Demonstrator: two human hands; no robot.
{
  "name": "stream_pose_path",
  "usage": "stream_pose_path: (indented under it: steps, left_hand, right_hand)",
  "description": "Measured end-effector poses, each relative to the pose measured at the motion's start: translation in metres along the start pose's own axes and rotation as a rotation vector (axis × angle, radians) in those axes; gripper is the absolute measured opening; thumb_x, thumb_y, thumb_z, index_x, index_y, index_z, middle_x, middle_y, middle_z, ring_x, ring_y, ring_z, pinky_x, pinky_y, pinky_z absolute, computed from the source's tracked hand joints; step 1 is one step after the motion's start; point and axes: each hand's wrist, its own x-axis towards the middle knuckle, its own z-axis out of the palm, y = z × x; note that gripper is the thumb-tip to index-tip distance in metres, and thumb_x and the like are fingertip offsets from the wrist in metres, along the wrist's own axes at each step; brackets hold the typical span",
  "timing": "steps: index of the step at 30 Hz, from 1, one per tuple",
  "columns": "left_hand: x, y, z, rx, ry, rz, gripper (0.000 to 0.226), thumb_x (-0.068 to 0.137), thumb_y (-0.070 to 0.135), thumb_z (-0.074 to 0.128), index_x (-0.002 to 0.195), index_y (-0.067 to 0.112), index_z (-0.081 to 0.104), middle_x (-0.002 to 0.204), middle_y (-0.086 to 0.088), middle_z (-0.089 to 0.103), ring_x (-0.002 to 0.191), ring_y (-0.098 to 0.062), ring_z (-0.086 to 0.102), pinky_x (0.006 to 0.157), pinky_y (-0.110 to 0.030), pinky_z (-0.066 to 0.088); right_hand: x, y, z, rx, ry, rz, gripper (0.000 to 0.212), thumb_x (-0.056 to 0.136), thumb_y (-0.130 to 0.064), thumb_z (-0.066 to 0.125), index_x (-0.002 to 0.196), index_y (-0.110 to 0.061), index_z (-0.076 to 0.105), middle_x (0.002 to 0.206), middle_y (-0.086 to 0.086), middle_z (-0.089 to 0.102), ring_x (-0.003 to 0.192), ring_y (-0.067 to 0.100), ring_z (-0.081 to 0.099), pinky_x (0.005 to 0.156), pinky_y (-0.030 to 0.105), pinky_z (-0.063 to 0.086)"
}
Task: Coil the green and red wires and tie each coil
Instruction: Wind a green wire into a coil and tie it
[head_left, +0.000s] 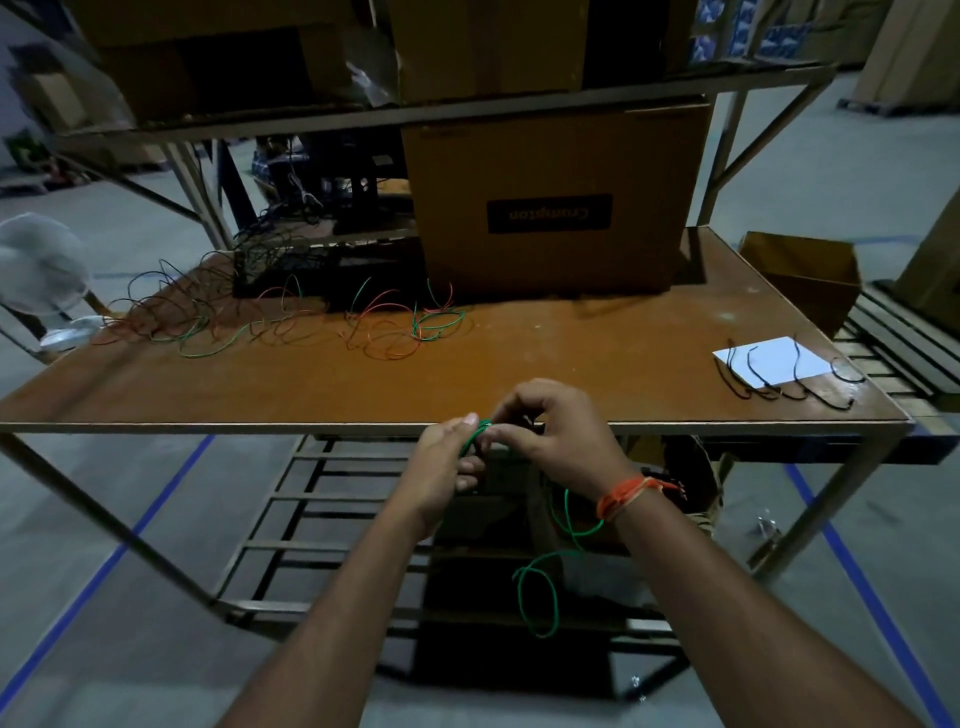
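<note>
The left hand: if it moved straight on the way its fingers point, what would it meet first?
Probably the right hand. The left hand holds the thin green wire with fingers pointing up and right, and the hands already nearly touch. Beyond lies the brown table's metal front edge; depth is unclear.

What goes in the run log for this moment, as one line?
step: coiling green wire | left hand: holds coil | right hand: pinches wire | tail: hangs below table edge | ties: untouched

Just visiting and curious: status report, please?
Left hand and right hand both gripping green wire. Coil started, tail dangling below table edge. Nothing in the way.
</note>
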Motion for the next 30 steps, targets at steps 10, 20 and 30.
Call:
stream_pose_path:
  steps: [10,20,30]
  left_hand:
    - [0.005,-0.007,0.007,-0.227,0.079,-0.014,0.037,0.11,0.026,0.036,0.077,0.013,0.046,0.049,0.008,0.03,0.038,-0.004,0.023,0.043,-0.021,0.026]
    - [0.005,-0.009,0.011,-0.234,0.119,-0.06,0.035,0.109,0.023,0.037,0.078,0.013,0.048,0.053,0.006,0.037,0.04,-0.005,0.026,0.043,-0.021,0.03]
    - [-0.008,-0.014,0.0,-0.532,-0.1,-0.198,0.039,0.107,0.032,0.036,0.078,0.011,0.051,0.049,0.008,0.026,0.037,-0.005,0.023,0.05,-0.024,0.031]
  right_hand:
    - [-0.017,0.027,0.039,0.703,0.09,0.434,0.016,0.086,-0.007,0.074,0.083,-0.017,0.063,0.077,0.013,0.059,0.071,0.021,0.054,0.057,0.025,0.046]
    - [-0.016,0.021,0.043,0.672,0.154,0.4,0.02,0.085,0.002,0.072,0.098,-0.014,0.072,0.091,0.005,0.076,0.084,0.011,0.069,0.076,0.025,0.056]
    - [-0.019,0.023,0.041,0.612,0.049,0.39,0.021,0.094,0.0,0.063,0.101,-0.014,0.076,0.08,0.008,0.073,0.062,0.011,0.06,0.059,0.018,0.047]
